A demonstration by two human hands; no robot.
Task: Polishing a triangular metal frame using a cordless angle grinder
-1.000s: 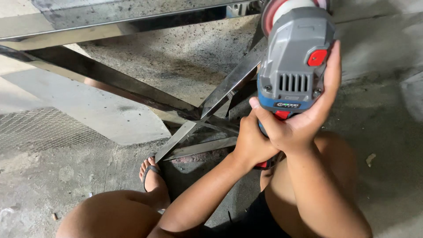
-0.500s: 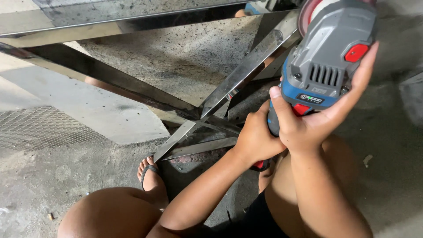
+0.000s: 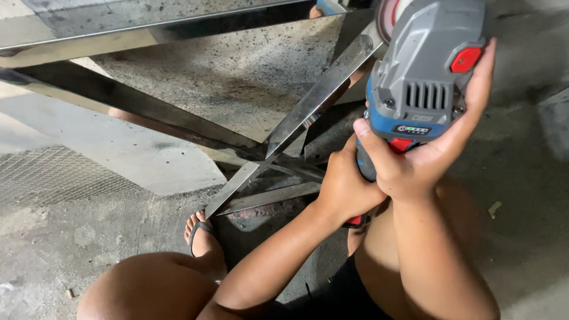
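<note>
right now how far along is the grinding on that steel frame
Done: the steel bars already show a mirror shine. In hand: the right hand cups the angle grinder and the left hand grips its handle; the disc is held off the metal. Left: I cannot tell which welds remain.

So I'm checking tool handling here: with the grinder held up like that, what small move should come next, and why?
Probably lower the angle grinder toward the shiny crossed steel bars. Both the right hand and left hand grip it, but its disc end sits raised at the frame's top edge, apparently off the metal.
</note>
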